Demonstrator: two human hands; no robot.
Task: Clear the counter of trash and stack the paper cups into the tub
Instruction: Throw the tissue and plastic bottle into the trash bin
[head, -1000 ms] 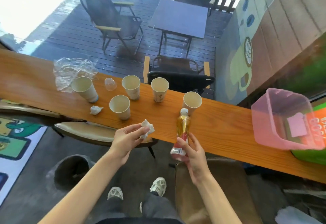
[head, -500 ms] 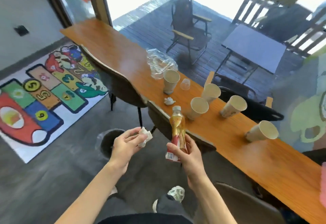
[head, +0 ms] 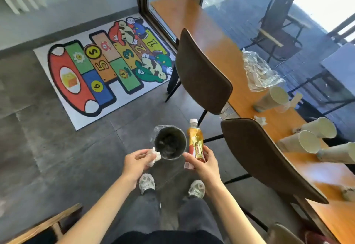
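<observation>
My left hand (head: 134, 162) pinches a crumpled white tissue (head: 154, 156) at the left rim of a dark round waste bin (head: 170, 142) on the floor. My right hand (head: 203, 163) grips a yellow drink bottle (head: 196, 142) with a white cap, held upright just right of the bin. Several paper cups (head: 307, 143) stand on the wooden counter (head: 217, 38) at the right, one (head: 274, 97) further back. Another tissue wad (head: 261, 119) and a crumpled clear plastic bag (head: 259, 72) lie on the counter. The tub is out of view.
Two brown chairs (head: 201, 72) (head: 269, 159) stand between me and the counter. A colourful hopscotch mat (head: 103, 70) lies on the grey floor to the left. My feet (head: 147, 183) are just behind the bin. A wooden edge (head: 48, 222) shows at bottom left.
The view has swung left and down from the counter to the floor. Both hands, still holding the tissue and the bottle, have come over the waste bin.
</observation>
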